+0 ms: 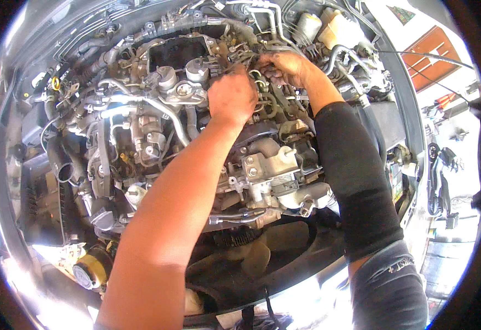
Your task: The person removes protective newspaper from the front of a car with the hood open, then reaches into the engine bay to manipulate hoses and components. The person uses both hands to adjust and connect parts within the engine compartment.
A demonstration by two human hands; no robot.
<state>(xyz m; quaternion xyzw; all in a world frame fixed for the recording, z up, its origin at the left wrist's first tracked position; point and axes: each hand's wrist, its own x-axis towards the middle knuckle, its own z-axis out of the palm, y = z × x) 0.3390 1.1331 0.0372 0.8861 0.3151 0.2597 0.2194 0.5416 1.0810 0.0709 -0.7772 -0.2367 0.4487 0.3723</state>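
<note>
Engine (271, 165) sits under two bare hands. The left hand (233, 96) is curled up like a loose fist with its back to us. Its fingertips are hidden, so I cannot tell what it pinches. The right hand (283, 67) is close by, a bit less curled, with its fingers bent down at the wires (244, 54) and thin pipes (262, 84). I cannot tell if it grips one. These are near the back of the engine, by the hands. Back on the right, a pale yellow tank (338, 31) is next to a silver can (307, 27); their insides do not show. A yellow bottle (98, 264) is at the lower left.
</note>
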